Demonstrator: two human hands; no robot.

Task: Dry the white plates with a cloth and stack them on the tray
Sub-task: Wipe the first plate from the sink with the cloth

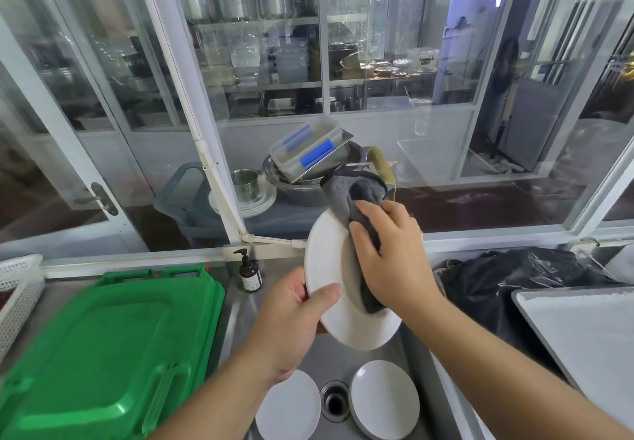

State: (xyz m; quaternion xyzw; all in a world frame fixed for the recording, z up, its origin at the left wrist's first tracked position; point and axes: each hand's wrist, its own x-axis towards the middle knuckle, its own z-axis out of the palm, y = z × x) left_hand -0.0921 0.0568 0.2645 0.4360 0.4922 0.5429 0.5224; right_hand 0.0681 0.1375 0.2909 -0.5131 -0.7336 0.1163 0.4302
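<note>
White plate (329,268) tilted, grey cloth (356,196) across its face

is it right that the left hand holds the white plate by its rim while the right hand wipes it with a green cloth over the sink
Not quite: the cloth is grey, not green, as the head view shows. The rest holds: the left hand holds the white plate by its rim while the right hand wipes it over the sink.
</note>
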